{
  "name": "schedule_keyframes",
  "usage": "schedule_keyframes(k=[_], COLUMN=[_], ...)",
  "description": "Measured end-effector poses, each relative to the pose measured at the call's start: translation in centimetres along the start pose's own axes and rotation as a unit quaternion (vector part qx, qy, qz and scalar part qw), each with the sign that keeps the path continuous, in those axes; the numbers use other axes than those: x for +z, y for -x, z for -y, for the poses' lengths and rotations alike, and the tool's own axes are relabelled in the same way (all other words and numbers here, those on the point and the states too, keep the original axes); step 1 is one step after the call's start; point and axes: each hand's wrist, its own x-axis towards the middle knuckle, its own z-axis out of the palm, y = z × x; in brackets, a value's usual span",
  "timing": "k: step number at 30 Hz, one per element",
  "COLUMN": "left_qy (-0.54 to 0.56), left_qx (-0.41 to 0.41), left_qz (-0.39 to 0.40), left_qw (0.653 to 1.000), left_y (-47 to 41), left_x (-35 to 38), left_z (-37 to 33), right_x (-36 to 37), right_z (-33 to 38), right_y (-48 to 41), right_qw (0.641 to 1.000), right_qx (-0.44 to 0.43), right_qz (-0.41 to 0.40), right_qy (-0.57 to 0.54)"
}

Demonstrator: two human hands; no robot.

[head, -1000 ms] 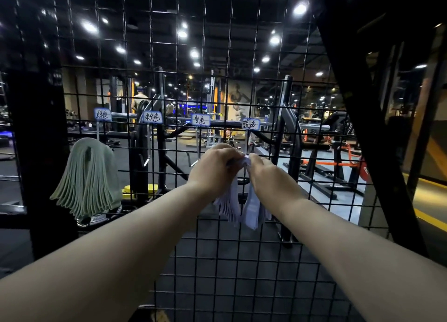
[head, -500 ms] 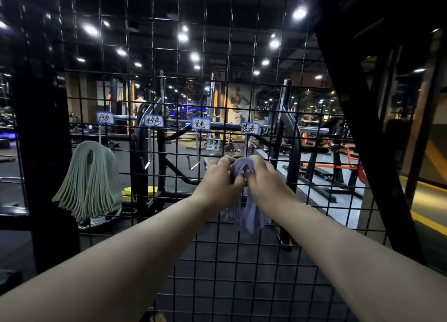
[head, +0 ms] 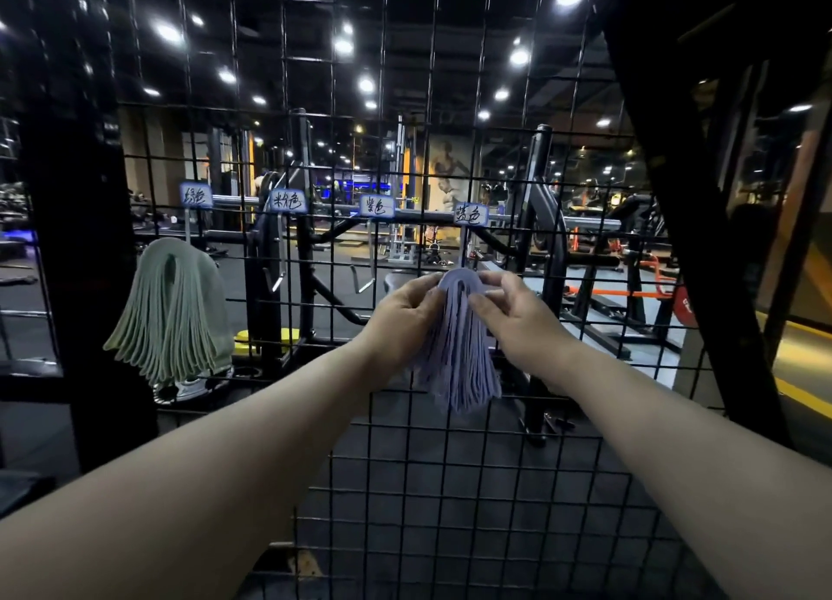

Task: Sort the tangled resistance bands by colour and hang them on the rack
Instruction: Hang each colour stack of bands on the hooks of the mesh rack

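While left hand (head: pixel 405 318) fingertips (head: pixel 427 289) and right hand (head: pixel 517 324) thumb pinch looped top of blue bands (head: pixel 459 360) from either side, bundle hangs between hands against wire rack (head: pixel 450 473), under blue label (head: pixel 470 215); green bands (head: pixel 173 311) hang well left.

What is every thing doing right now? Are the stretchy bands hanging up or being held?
Green bands: hanging on the rack, untouched.
Bluish bands: draped below the fourth label, top pinched by both hands; hook hidden.
Left hand: pinching the bluish bands.
Right hand: pinching the bluish bands.
Second hook: bare.
Third hook: bare.
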Motion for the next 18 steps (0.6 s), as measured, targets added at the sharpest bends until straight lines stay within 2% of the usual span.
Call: schedule_keyframes(k=[3, 10, 15, 18], left_qy=[0.000, -0.058, -0.121, -0.172], left_qx=[0.009, 0.024, 0.040, 0.053], left_qz=[-0.007, 0.012, 0.006, 0.003], left_qw=[1.000, 0.998, 0.992, 0.984], left_y=[0.5, 1.3, 1.5, 1.4], left_x=[0.1, 0.1, 0.0, -0.2], left_z=[0.3, 1.7, 2.6, 2.8], right_x=[0.2, -0.3, -0.7, -0.7], right_z=[-0.2, -2.1, -2.4, -2.6], right_y=[0.2, 1.6, 1.8, 1.6], right_qw=[0.999, 0.990, 0.990, 0.981], right_qx=[0.016, 0.070, 0.061, 0.083], right_qz=[-0.002, 0.048, 0.041, 0.060], right_qy=[-0.029, -0.113, -0.118, -0.168])
